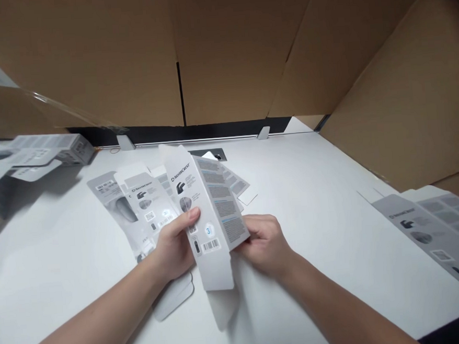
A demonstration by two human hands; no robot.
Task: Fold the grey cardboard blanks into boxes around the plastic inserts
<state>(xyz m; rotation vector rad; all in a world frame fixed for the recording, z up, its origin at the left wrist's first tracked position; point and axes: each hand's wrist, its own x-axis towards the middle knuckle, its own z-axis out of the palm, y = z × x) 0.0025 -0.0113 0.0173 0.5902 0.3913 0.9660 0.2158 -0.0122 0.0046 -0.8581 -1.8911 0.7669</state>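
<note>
A grey printed carton blank (210, 210), half folded into a box shape, is held upright over the white table (318, 197). My left hand (175, 244) grips its left side with the thumb across the front panel. My right hand (264, 243) holds its right side from behind, fingers curled under the panel. Beneath and behind the held carton lie several flat carton blanks (137, 204) of the same print, fanned out on the table.
Brown cardboard walls (229, 51) stand at the back and along the right. More flat grey blanks (438, 231) lie at the right edge. Folded grey boxes (51, 150) pile up at the far left. A dark slot (214, 154) sits in the table behind the blanks.
</note>
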